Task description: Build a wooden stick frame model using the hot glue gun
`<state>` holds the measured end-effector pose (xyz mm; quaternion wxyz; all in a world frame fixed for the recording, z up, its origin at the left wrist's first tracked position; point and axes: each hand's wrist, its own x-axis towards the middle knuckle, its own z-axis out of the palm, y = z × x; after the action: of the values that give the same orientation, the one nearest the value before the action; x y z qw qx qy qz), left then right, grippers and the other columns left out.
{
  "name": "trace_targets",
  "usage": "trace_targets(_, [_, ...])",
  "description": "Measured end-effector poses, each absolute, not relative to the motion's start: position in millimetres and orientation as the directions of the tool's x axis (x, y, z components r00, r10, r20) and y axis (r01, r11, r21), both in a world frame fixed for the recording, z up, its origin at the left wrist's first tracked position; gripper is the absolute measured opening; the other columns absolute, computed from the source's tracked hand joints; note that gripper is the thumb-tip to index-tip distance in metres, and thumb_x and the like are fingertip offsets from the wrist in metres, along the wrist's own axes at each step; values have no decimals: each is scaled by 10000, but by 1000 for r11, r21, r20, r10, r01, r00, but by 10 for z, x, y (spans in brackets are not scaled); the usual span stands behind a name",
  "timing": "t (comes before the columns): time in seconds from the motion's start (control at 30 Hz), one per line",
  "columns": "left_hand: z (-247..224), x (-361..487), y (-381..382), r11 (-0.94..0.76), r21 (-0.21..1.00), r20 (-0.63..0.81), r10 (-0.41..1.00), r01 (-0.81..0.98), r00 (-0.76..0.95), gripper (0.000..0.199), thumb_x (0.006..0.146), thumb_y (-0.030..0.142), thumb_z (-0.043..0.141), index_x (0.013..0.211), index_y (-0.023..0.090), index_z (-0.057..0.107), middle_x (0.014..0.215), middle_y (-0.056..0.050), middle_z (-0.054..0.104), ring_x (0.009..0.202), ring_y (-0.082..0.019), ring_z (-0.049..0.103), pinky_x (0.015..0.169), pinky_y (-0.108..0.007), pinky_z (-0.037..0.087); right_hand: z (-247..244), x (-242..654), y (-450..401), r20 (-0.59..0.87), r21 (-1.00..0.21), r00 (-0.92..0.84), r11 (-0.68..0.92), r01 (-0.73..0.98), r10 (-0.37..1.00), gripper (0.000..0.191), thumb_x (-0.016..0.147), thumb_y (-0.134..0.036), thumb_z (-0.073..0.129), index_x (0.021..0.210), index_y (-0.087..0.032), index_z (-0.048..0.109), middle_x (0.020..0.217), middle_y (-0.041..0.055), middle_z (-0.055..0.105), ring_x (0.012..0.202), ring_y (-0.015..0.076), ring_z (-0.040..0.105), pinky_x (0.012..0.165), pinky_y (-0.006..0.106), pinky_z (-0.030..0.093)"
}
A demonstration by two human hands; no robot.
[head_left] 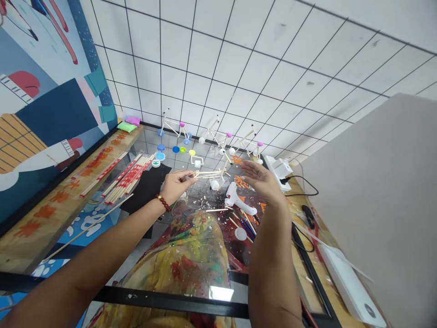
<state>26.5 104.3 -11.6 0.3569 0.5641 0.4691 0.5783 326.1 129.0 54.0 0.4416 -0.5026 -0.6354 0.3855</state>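
"What is being gripped by the left hand [178, 184]?"

"One end of a pale stick frame [211, 173] is being pinched between the thumb and fingertips. The frame is being held out sideways over the glass tabletop [150, 136], between the two hands."

"And is it also being touched by the right hand [261, 180]?"

"No, a gap is being left there. The right hand is being held up beside the frame's far end, its fingers being extended and loosely parted, with nothing being grasped."

"Is a wheel being carried by the frame?"

"A white round piece [215, 184] is being shown at its right end; whether it is being held on by a joint cannot be told."

"What is being seen nearby?"

"A white glue gun [235, 197] is being supported by the table just below the right hand, and white scraps [205, 200] are being seen scattered to its left."

"What is being displayed behind?"

"Three stick models [213, 133] are being lined up along the tiled wall [205, 59], a pink piece being borne by each. In front of the leftmost, a blue cap [176, 149] is being flanked by a green one [183, 149]. Farther left, red-and-white wrapped sticks [128, 182] are being partly bordered by a black sheet [146, 191]."
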Motion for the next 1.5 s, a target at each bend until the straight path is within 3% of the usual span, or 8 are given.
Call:
trace_targets(0.8, [-106, 272, 1037, -289, 949, 302, 948, 126, -98, 296, 693, 389, 795, 886, 167, 818, 771, -19, 669, 552, -77, 411, 542, -240, 388, 462, 3083, 1328, 74, -916, -188, 141, 375, 979, 607, 637, -302, 853, 1214, -235, 677, 1226, 109, 730, 1173, 286, 676, 1123, 541, 483])
trace_targets(1.5, [-102, 272, 1036, -293, 950, 304, 947, 112, -105, 285, 680, 372, 800, 870, 161, 813, 767, -19, 669, 544, -75, 414, 541, -242, 390, 412, 2948, 1347, 23, -908, -219, 112, 403, 976, 574, 691, -344, 812, 1223, -202, 651, 1173, 125, 721, 1110, 271, 685, 1070, 514, 520])
